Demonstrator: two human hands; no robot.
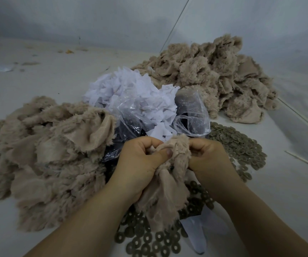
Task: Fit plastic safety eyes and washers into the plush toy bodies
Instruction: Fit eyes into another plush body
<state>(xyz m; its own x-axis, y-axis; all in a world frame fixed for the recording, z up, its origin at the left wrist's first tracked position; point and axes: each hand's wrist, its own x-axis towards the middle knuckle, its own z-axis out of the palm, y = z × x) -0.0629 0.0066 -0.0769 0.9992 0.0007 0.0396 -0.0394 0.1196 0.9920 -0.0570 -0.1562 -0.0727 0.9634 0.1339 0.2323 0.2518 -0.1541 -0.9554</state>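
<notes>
Holding one plush body (170, 164) bunched up between both hands, near the front edge of the table (279, 191). My left hand (140, 160) grips the fabric with the thumb pressed on top, and my right hand (205, 156) pinches the other side, probably so the eye spot stays taut. Can't see an eye or washer in my fingers. Loose washers (242, 145) sit right underneath for easy grabbing, more plush (47, 145) is heaped at the left, and another pile (214, 76) sits toward the back right.

Plush bodies (44, 154) lie left, another plush pile (214, 76) far right, paper scraps (131, 93) between, washers (242, 147) near right.
</notes>
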